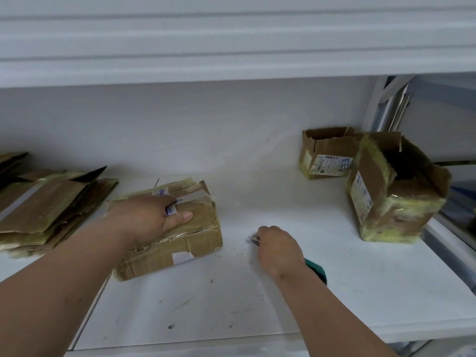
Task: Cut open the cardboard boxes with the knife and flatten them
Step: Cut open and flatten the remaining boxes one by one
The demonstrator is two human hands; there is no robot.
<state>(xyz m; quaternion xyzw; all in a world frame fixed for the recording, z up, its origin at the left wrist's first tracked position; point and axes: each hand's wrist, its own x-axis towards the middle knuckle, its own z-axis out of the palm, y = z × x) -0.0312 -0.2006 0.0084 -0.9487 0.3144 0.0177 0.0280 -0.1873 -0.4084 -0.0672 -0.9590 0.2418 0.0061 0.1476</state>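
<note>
Cardboard boxes are at mixed stages on the white shelf [283, 292]. A flattened stack [49, 210] lies at the left, so part of the job looks done. One taped box [177, 240] sits sealed in the middle, the left hand [149, 217] pressing flat on its top with fingers extended. The right hand [278, 246] curls around the knife [253, 239], its green handle showing behind the wrist. Two opened boxes, a near one [394, 191] and a far one [327, 155], stand unflattened at the right.
</note>
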